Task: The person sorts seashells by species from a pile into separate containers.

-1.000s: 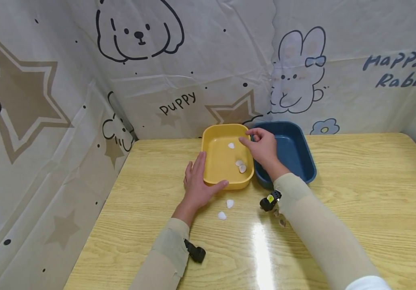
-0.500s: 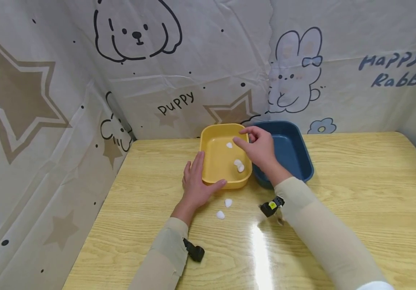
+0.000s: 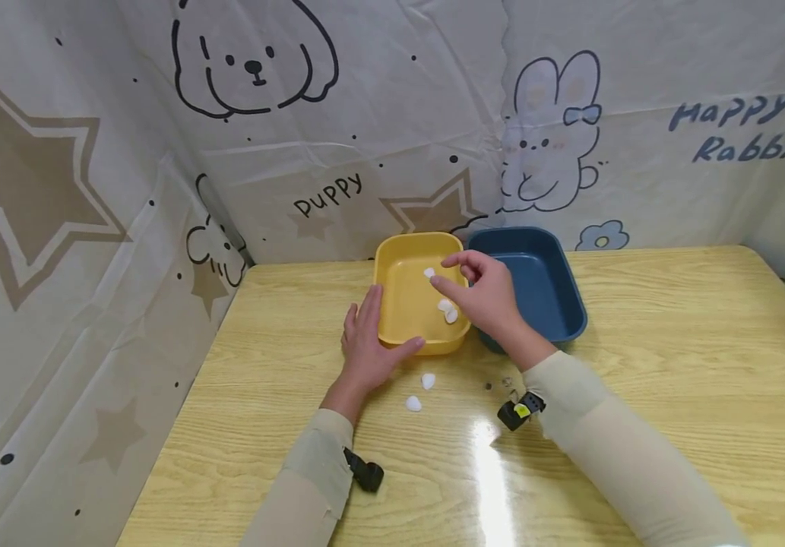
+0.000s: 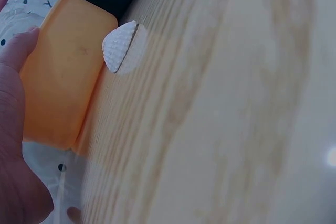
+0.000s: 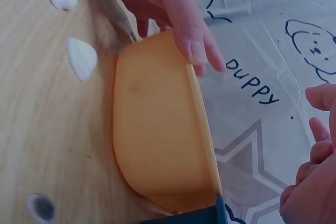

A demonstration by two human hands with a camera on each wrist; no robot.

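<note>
My left hand (image 3: pixel 368 353) rests at the near left corner of a yellow plastic basin (image 3: pixel 409 323), straight fingers along its left side and thumb on the front rim. Over the right part of that basin hovers my right hand (image 3: pixel 484 292), thumb and index finger apart with nothing visible between them. The other right fingers are loosely curled. Inside the basin, a white seashell (image 3: pixel 429 273) lies near the right thumb, and two touching shells (image 3: pixel 450 311) lie farther forward. Two more white shells, a ribbed one (image 3: pixel 428 381) and another (image 3: pixel 413 403), sit on the table in front.
A dark blue basin (image 3: pixel 556 296) stands against the yellow one on its right. Small brownish things (image 3: pixel 507 382) lie by the right wrist camera (image 3: pixel 515 412), too small to identify. A printed cloth (image 3: pixel 296 152) hangs behind the wooden table (image 3: pixel 672 342).
My right hand has moved left and slightly toward me over the yellow basin, uncovering small things on the table by its wrist. My left hand stays in place. The head view shifts slightly.
</note>
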